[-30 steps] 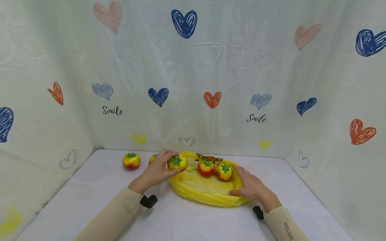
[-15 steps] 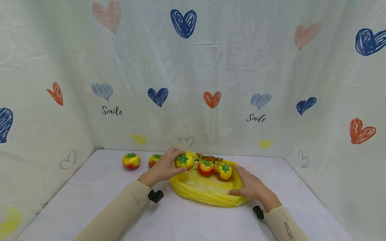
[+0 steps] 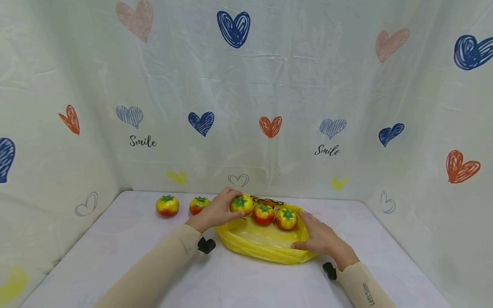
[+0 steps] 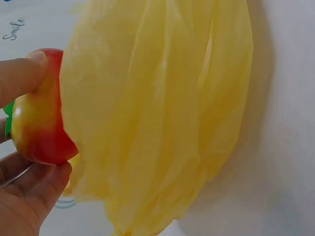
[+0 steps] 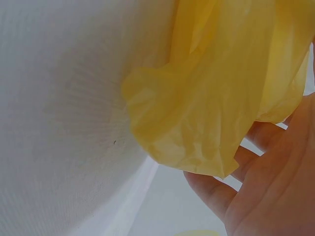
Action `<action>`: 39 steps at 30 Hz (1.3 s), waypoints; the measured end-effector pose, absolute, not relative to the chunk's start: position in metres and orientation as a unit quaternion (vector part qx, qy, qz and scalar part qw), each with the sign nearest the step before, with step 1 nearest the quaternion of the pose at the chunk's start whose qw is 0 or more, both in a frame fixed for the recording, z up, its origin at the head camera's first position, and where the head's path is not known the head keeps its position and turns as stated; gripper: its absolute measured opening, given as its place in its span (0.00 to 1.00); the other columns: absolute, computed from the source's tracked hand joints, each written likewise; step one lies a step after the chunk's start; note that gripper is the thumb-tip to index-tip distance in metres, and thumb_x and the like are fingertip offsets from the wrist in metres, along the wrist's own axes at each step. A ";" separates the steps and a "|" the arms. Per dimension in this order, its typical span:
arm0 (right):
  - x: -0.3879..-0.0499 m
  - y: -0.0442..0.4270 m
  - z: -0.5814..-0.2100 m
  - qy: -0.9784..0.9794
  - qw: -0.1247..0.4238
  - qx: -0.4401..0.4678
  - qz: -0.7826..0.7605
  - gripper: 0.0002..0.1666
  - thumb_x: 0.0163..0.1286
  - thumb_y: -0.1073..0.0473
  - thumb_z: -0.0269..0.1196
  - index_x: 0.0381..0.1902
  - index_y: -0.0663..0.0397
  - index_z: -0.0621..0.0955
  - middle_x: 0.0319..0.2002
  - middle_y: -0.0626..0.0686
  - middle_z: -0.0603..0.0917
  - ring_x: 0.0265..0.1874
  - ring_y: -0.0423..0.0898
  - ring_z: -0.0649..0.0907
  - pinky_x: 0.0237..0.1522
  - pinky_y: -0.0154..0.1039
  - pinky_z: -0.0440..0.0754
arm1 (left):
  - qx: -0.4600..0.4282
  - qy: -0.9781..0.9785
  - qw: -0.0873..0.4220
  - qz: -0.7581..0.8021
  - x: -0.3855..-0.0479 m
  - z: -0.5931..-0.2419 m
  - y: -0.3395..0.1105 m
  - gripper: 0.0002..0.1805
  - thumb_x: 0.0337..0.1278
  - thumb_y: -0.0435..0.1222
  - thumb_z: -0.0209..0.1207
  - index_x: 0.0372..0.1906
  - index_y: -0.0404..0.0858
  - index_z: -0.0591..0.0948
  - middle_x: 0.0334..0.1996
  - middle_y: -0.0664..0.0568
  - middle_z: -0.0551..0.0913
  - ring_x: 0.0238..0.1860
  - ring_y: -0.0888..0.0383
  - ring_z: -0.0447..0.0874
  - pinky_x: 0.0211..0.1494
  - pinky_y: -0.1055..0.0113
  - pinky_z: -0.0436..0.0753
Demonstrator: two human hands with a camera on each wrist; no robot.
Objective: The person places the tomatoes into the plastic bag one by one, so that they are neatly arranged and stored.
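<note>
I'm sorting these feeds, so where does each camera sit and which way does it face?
Head: on the person's head, looking forward and down at the table; left-hand grip, right-hand grip and sleeves show.
Left wrist: worn there, looking at the yellow bag; the left-hand grip shows at image left, holding a fruit.
Right wrist: worn there, facing the bag's edge; right-hand grip at lower right.
Shared: the bag in all three; the held fruit in head and left wrist.

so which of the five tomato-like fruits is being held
The leftmost fruit of the three at the yellow bag: the left hand grips it. Its two neighbours and the two fruits farther left on the table are ungripped.
</note>
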State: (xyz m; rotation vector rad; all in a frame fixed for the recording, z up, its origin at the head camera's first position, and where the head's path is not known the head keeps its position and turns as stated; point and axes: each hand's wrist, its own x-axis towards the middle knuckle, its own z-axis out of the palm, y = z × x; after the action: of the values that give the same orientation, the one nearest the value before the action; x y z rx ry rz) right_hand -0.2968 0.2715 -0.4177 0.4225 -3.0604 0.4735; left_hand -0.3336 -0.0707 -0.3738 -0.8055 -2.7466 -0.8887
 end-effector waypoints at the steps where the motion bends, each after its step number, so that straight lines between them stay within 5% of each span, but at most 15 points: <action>1: -0.297 0.272 -0.418 -0.979 0.008 0.135 0.152 0.66 0.44 0.26 0.68 0.73 0.52 0.57 0.71 0.61 0.60 0.66 0.63 0.64 0.62 0.63 0.64 | -0.268 -0.914 0.069 -0.296 -0.335 -0.374 -0.070 0.32 0.52 0.46 0.68 0.62 0.42 0.72 0.56 0.50 0.70 0.53 0.53 0.73 0.60 0.57 0.75; 39: -0.294 0.269 -0.415 -0.979 0.011 0.139 0.151 0.64 0.45 0.30 0.70 0.73 0.51 0.57 0.71 0.61 0.60 0.66 0.62 0.64 0.62 0.62 0.64 | -0.256 -0.949 0.029 -0.183 -0.355 -0.390 -0.055 0.31 0.52 0.47 0.68 0.61 0.42 0.73 0.55 0.51 0.71 0.55 0.54 0.67 0.63 0.58 0.72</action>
State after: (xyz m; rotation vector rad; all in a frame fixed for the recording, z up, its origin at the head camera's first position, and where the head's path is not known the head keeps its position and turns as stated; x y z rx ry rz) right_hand -0.2943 0.2689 -0.4149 0.4342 -3.0529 0.4696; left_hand -0.3551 -0.0547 -0.3903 -0.7892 -2.9271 -0.5661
